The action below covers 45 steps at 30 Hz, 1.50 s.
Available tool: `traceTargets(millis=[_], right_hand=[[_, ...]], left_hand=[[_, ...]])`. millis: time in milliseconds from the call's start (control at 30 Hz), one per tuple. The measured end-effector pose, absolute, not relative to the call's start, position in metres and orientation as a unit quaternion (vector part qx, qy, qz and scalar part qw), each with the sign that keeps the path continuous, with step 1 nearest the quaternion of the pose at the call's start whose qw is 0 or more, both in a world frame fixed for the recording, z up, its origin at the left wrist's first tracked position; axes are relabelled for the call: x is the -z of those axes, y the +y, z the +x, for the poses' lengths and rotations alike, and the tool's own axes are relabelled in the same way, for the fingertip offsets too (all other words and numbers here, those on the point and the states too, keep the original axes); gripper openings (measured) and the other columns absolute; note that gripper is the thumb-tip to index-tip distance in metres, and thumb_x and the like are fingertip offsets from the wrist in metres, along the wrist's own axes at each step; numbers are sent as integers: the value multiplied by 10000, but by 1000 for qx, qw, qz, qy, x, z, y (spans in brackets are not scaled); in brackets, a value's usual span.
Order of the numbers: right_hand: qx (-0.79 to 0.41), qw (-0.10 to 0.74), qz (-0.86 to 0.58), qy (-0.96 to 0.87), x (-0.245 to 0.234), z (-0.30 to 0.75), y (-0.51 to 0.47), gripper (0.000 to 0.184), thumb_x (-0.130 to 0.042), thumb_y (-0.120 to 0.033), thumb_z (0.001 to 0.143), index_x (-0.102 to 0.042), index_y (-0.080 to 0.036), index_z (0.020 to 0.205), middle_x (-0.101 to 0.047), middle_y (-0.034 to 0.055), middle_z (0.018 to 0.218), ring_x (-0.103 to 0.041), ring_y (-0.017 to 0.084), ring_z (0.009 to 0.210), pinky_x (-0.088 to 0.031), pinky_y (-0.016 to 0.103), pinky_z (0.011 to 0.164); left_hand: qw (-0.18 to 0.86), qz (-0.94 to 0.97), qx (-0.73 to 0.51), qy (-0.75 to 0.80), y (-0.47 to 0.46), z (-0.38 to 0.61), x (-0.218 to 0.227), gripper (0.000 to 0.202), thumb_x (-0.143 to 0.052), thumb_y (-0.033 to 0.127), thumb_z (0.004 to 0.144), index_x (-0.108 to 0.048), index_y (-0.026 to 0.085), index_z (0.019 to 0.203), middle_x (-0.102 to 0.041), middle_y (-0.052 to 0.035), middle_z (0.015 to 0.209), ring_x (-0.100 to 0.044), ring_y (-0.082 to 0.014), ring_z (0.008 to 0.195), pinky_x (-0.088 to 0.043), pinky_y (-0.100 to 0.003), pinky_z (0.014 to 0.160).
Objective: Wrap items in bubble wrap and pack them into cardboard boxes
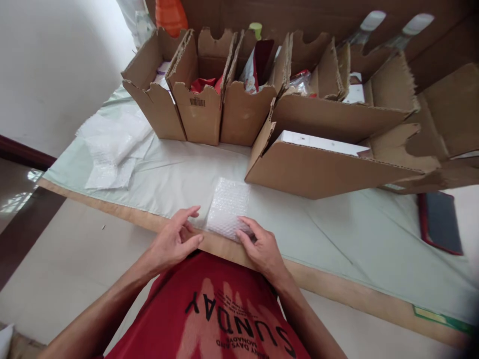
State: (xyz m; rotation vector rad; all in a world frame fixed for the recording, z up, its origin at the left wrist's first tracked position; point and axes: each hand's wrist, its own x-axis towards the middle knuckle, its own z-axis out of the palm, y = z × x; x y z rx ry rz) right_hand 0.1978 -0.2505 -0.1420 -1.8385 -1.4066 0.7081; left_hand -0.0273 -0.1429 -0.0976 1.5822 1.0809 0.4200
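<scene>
Bubble-wrap square, head view: clear, blistered plastic, flat on pale cloth. Right hand: fingertips at square's near right edge; pinch or mere touch, cannot tell. Left hand: just beside, fingers parted, empty. Likely light, soft, slippery; best held by opposite edges. Beyond left hand: rumpled bubble-wrap sheets. Beyond right: corrugated cardboard bin, slant-sided.
</scene>
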Motion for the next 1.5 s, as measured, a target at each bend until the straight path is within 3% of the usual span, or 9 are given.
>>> traceTargets(millis=[267, 400, 533, 767, 900, 1033, 1200, 1367, 1500], right_hand=[[-198, 333, -737, -553, 138, 200, -249, 386, -573, -308, 960, -632, -240, 1336, -738, 28, 876, -673, 204, 718, -550, 345, 721], [-43, 346, -705, -618, 129, 196, -263, 306, -586, -242, 981, -634, -231, 1283, -722, 105, 1123, -672, 261, 994, -519, 415, 862], [-71, 278, -637, -715, 129, 192, -263, 271, -610, -175, 948, -665, -203, 1212, -688, 135, 1285, -618, 313, 1179, -475, 471, 944], [-156, 345, -644, -665, 137, 200, -249, 213, -512, -170, 1031, -713, -203, 1093, -781, 59, 1005, -707, 217, 915, -515, 376, 830], [-191, 361, -665, -625, 135, 205, -242, 210, -520, -223, 1032, -719, -225, 1098, -780, 50, 1022, -723, 208, 915, -548, 349, 816], [-21, 373, -687, -623, 131, 206, -243, 182, -589, -242, 1006, -694, -191, 1146, -740, 108, 1124, -682, 251, 1000, -510, 401, 858], [-11, 288, -645, -707, 136, 205, -244, 194, -579, -211, 1003, -690, -180, 1158, -739, 108, 1166, -647, 284, 1080, -476, 428, 898], [-93, 321, -667, -666, 140, 210, -243, 236, -512, -210, 1039, -694, -184, 1187, -779, 78, 1091, -696, 238, 972, -491, 395, 871], [-239, 330, -712, -573, 134, 217, -247, 289, -504, -275, 1024, -696, -206, 1229, -774, 71, 1156, -713, 244, 1013, -513, 387, 895]], left_hand=[[419, 777, -91, 461, -136, 15, 128, 486, -538, 280, 898, -614, 181, 1368, -671, 17, 712, -567, -151, 594, -431, -267, 623], [382, 800, -52, 459, -132, 19, 131, 512, -560, 269, 901, -581, 202, 1408, -702, 12, 759, -617, -170, 632, -451, -272, 653], [339, 823, -39, 454, -132, 19, 130, 523, -559, 259, 920, -554, 189, 1438, -706, -7, 777, -637, -187, 647, -481, -289, 680], [278, 886, -219, 298, -141, -3, 121, 427, -613, 319, 945, -593, 187, 1351, -662, -139, 1263, -643, -273, 1134, -532, -415, 968], [278, 886, -211, 305, -138, 1, 132, 350, -505, 186, 976, -612, 177, 1310, -715, -63, 927, -662, -207, 847, -557, -353, 803], [256, 873, -179, 374, -128, 17, 146, 363, -537, 198, 955, -627, 131, 1300, -681, -41, 809, -638, -192, 716, -556, -329, 719], [228, 881, -192, 368, -124, 22, 145, 335, -527, 214, 967, -632, 145, 1278, -690, -80, 928, -679, -223, 835, -578, -356, 773], [272, 866, -273, 319, -137, 11, 133, 404, -596, 273, 944, -586, 184, 1338, -645, -145, 1255, -634, -268, 1170, -545, -427, 995], [407, 761, -273, 425, -147, 4, 128, 439, -626, 282, 888, -601, 163, 1309, -684, -125, 1124, -671, -244, 1028, -573, -409, 885]])
